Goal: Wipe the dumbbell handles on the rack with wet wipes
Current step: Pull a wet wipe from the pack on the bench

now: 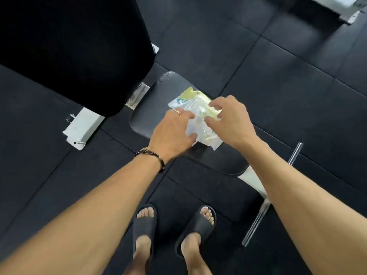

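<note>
Here I look straight down: at far left the bench's black backrest [75,46] over its white frame [83,128], then the seat pad [147,116] with the wipes pack [195,118] lying flat on it. My left hand [172,133], ring on one finger and a bead bracelet [153,157] at the wrist, rests on the pack's left side, fingers spread and nearly straight, thumb at the near edge. The pack sits between both hands, partly covered by each. My right hand [230,118] hovers at its right side with fingers curled, tips pinching at the top film; whether they have actually caught it I cannot tell. Below, my feet in black slides [195,229] stand on the rubber floor [288,76], and a chrome bar [258,223] lies at right.
</note>
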`<state>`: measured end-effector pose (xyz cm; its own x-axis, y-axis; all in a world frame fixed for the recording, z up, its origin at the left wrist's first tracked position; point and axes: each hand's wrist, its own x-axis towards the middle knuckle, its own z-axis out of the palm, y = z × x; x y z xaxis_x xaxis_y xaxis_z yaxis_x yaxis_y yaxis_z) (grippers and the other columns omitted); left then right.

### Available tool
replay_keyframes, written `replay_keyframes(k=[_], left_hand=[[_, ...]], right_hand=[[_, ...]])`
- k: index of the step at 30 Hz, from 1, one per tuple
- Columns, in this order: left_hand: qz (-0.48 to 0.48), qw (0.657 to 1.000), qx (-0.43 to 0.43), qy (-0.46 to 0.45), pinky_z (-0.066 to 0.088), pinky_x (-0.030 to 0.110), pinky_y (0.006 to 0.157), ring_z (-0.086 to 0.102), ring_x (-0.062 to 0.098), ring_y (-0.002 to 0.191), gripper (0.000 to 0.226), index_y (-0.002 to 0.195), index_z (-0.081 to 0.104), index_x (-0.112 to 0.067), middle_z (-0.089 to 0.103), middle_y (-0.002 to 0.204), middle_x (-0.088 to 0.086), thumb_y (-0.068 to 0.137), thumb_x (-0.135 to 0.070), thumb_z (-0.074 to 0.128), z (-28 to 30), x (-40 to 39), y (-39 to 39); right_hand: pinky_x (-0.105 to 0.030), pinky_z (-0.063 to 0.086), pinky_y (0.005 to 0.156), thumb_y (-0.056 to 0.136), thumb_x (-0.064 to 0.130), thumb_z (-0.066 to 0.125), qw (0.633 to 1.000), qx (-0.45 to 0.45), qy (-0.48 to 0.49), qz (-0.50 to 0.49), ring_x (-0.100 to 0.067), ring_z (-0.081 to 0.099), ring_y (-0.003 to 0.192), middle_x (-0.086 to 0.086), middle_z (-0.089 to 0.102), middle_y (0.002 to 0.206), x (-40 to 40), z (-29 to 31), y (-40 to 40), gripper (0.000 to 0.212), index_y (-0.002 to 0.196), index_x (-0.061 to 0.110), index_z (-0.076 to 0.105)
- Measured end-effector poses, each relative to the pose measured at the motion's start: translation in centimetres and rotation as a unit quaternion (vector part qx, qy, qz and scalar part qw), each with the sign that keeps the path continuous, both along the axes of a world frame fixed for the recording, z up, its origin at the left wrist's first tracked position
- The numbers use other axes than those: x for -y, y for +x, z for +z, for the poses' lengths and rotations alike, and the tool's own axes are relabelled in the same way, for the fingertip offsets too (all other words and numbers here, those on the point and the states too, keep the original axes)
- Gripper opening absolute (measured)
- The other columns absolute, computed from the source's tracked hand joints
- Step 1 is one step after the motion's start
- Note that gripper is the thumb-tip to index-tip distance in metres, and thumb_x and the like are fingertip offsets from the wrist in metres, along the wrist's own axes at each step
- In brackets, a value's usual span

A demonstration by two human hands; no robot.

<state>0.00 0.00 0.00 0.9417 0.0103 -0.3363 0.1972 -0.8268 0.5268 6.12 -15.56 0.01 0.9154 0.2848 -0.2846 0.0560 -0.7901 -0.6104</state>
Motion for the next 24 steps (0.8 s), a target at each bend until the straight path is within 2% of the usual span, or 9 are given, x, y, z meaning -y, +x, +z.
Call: replay_keyframes(k=[4, 7, 10, 12, 14, 17, 19, 22, 24], left_hand=[[-0.013, 0.999, 0.014, 0.036, 0.033, 0.041, 0.113, 0.022, 0.024, 0.145, 0.066, 0.142, 0.044, -0.018, 0.034, 0.153, 0.005, 0.083, -0.029, 0.072, -2.1, -0.6, 3.0], [-0.056, 0.997, 0.008, 0.044, 0.026, 0.039, 0.116, 0.013, 0.022, 0.149, 0.072, 0.144, 0.042, -0.021, 0.029, 0.158, 0.002, 0.081, -0.030, 0.076, -3.4, -1.1, 4.2], [-0.094, 0.994, 0.034, 0.039, 0.028, 0.036, 0.113, 0.019, 0.022, 0.147, 0.077, 0.146, 0.040, -0.021, 0.031, 0.157, 0.000, 0.078, -0.028, 0.077, -3.8, -1.8, 4.7], [-0.118, 0.992, 0.027, 0.043, 0.030, 0.037, 0.112, 0.029, 0.026, 0.142, 0.081, 0.149, 0.036, -0.021, 0.032, 0.157, 0.001, 0.079, -0.029, 0.076, -3.9, -2.0, 4.9], [-0.129, 0.990, 0.014, 0.054, 0.033, 0.039, 0.110, 0.039, 0.028, 0.134, 0.082, 0.150, 0.034, -0.022, 0.034, 0.156, 0.000, 0.080, -0.031, 0.075, -3.8, -2.0, 5.1], [-0.130, 0.990, 0.016, 0.060, 0.037, 0.040, 0.104, 0.045, 0.030, 0.128, 0.080, 0.148, 0.035, -0.022, 0.039, 0.151, 0.002, 0.080, -0.031, 0.075, -3.4, -1.9, 5.4], [-0.129, 0.989, 0.021, 0.062, 0.039, 0.041, 0.101, 0.047, 0.031, 0.125, 0.078, 0.147, 0.037, -0.021, 0.042, 0.147, 0.004, 0.079, -0.030, 0.075, -3.3, -1.8, 5.4], [-0.130, 0.989, 0.032, 0.069, 0.041, 0.041, 0.099, 0.048, 0.031, 0.122, 0.076, 0.145, 0.038, -0.022, 0.044, 0.146, 0.005, 0.079, -0.031, 0.076, -3.4, -1.9, 5.2], [-0.134, 0.987, 0.035, 0.080, 0.042, 0.042, 0.097, 0.049, 0.031, 0.122, 0.077, 0.145, 0.037, -0.023, 0.044, 0.145, 0.005, 0.079, -0.034, 0.076, -3.4, -2.0, 5.2]], right_hand=[[-0.039, 0.051, 0.085, 0.085, 0.032, 0.071, 1.000, -0.006, -0.029, 0.001, -0.022, 0.059, 0.095, 0.001, 0.051, 0.115, -1.6, -1.9, 1.5, 0.029, 0.110, 0.019, 0.065], [-0.041, 0.050, 0.082, 0.088, 0.025, 0.066, 0.999, 0.011, -0.047, -0.006, -0.024, 0.056, 0.090, 0.001, 0.049, 0.107, -2.0, -3.3, 1.6, 0.012, 0.096, 0.017, 0.069], [-0.037, 0.049, 0.077, 0.091, 0.020, 0.061, 0.999, 0.018, 0.000, -0.049, -0.022, 0.056, 0.084, 0.000, 0.051, 0.099, -2.2, -3.5, 1.3, 0.013, 0.084, 0.016, 0.070], [-0.029, 0.047, 0.071, 0.091, 0.017, 0.060, 0.993, -0.020, 0.062, -0.103, -0.013, 0.056, 0.075, 0.004, 0.056, 0.088, -1.9, -2.7, 1.5, 0.013, 0.080, 0.017, 0.068], [-0.027, 0.049, 0.069, 0.088, 0.012, 0.058, 0.975, -0.073, 0.124, -0.170, -0.007, 0.055, 0.070, 0.008, 0.061, 0.078, -1.3, -1.7, 1.8, 0.013, 0.080, 0.014, 0.068], [-0.042, 0.057, 0.084, 0.087, 0.008, 0.052, 0.941, -0.117, 0.187, -0.257, -0.015, 0.061, 0.085, 0.004, 0.062, 0.089, -0.8, -0.7, 1.7, 0.014, 0.079, 0.014, 0.062], [-0.047, 0.057, 0.086, 0.087, 0.006, 0.047, 0.931, -0.123, 0.196, -0.281, -0.018, 0.062, 0.089, 0.006, 0.060, 0.088, -1.0, -0.3, 1.4, 0.018, 0.076, 0.014, 0.058], [-0.047, 0.059, 0.082, 0.087, 0.003, 0.044, 0.901, -0.133, 0.237, -0.337, -0.022, 0.063, 0.089, 0.005, 0.061, 0.086, -1.4, 0.0, 1.0, 0.020, 0.075, 0.012, 0.057], [-0.042, 0.062, 0.070, 0.087, 0.001, 0.044, 0.882, -0.129, 0.249, -0.379, -0.030, 0.066, 0.094, -0.006, 0.063, 0.099, -1.3, 0.0, 1.1, 0.022, 0.074, 0.011, 0.058]])
